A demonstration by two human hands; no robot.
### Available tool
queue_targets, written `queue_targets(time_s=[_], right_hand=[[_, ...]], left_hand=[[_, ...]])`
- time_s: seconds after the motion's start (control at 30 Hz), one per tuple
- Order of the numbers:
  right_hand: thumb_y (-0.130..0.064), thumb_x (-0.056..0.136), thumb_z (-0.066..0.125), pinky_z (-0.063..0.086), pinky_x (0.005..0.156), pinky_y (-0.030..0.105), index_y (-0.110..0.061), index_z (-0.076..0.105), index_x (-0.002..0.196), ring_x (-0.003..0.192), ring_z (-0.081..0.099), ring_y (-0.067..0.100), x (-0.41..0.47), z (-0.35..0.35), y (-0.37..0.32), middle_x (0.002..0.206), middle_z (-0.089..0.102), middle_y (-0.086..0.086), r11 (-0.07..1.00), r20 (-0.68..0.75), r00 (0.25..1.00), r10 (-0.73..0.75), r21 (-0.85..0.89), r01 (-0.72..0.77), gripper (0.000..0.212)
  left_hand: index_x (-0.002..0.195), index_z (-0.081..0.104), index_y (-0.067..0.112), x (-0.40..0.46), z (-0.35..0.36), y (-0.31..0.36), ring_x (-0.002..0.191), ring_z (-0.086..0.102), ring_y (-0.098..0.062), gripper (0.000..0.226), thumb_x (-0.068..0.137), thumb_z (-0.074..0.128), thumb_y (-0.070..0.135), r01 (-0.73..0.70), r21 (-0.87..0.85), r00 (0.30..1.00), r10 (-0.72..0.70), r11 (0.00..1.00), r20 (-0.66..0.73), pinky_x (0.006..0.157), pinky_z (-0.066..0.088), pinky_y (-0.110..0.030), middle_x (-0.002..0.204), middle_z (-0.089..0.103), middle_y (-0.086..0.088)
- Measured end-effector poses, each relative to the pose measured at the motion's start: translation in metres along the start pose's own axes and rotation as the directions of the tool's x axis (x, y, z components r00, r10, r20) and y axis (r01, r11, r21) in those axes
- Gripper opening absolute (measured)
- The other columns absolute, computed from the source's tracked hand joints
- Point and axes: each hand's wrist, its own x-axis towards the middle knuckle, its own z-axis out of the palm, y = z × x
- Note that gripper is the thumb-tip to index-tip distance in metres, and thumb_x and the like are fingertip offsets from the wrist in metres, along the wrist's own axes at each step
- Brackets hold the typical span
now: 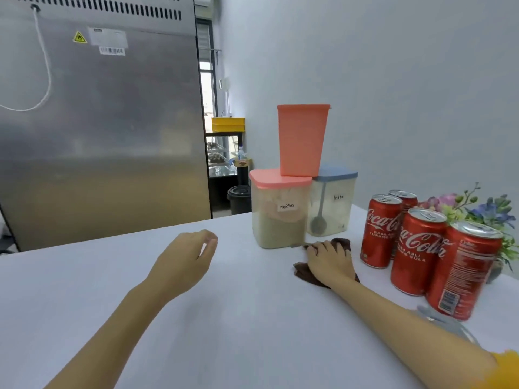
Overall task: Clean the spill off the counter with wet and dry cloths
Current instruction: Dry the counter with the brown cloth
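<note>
- The white counter (224, 318) fills the near view; both forearms reach out over it, and a yellow sleeve (505, 366) shows at the right arm's near end.
- Right of the right forearm lies a grey object (446, 322), too blurred to identify.
- The left hand (186, 256) is poised above the counter, well left of the mocha container, fingers loosely curled with nothing in them.
- The right hand (330, 261) presses flat on a dark brown cloth (306, 273), fingers spread across it; the cloth lies on the counter just in front of the mocha container, its far corner near the container's base.
- 4 red Coca-Cola cans (418, 248) stand in a cluster right of the cloth.
- The mocha container (278, 214), pink-lidded, holds tan powder; beside it on the right is a blue-lidded latte container (332, 203) with a spoon inside.
- A pink tumbler (302, 140) stands on the 2 lids.
- Flowers (477, 209) sit behind the cans.
- A steel refrigerator (98, 122) stands far left of the mocha container.
</note>
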Motion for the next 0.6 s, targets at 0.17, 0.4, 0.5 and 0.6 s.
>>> queue_targets(time_s=[0.17, 0.4, 0.5, 0.6], right_hand=[[-0.049, 0.091, 0.021, 0.017, 0.115, 0.035, -0.030, 0.044, 0.135, 0.136, 0.028, 0.020, -0.056, 0.000, -0.032, 0.145, 0.039, -0.012, 0.932, 0.091, 0.928, -0.361, 0.067, 0.356, 0.054], [-0.044, 0.098, 0.035, 0.002, 0.114, 0.021, -0.043, 0.031, 0.142, 0.144, 0.005, 0.003, -0.131, -0.041, -0.006, 0.154, 0.018, -0.021, 0.859, 0.210, 0.834, -0.510, 0.164, 0.484, 0.044], [-0.047, 0.097, 0.026, 0.007, 0.115, 0.025, -0.037, 0.032, 0.143, 0.144, 0.011, 0.009, -0.108, -0.037, 0.010, 0.153, 0.021, -0.018, 0.944, 0.163, 0.931, -0.326, 0.115, 0.310, 0.047], [-0.062, 0.073, -0.002, 0.011, 0.118, 0.032, -0.035, 0.036, 0.140, 0.142, 0.020, 0.019, -0.095, -0.021, -0.008, 0.149, 0.030, -0.016, 0.971, 0.080, 0.968, -0.240, 0.030, 0.238, 0.082]], left_hand=[[0.117, 0.059, 0.019, 0.016, 0.010, 0.009, 0.097, 0.053, -0.013, 0.032, 0.099, 0.034, 0.029, 0.043, -0.068, 0.999, -0.042, 0.997, 0.011, 0.084, 0.043, -0.031, 0.117, 0.062, 0.007], [0.120, 0.058, 0.016, 0.055, 0.019, 0.060, 0.105, 0.055, -0.015, 0.034, 0.100, 0.035, 0.029, -0.160, -0.117, 0.987, 0.161, 0.980, 0.003, 0.084, 0.045, -0.032, 0.119, 0.063, 0.004], [0.116, 0.060, 0.013, 0.066, 0.008, 0.063, 0.096, 0.057, -0.016, 0.032, 0.099, 0.036, 0.025, -0.180, -0.123, 0.983, 0.176, 0.976, -0.046, 0.077, 0.046, -0.033, 0.115, 0.065, 0.000], [0.115, 0.061, 0.012, 0.072, -0.003, 0.060, 0.086, 0.056, -0.019, 0.032, 0.099, 0.037, 0.023, -0.174, -0.134, 0.981, 0.161, 0.975, -0.106, 0.071, 0.046, -0.033, 0.111, 0.066, -0.004]])
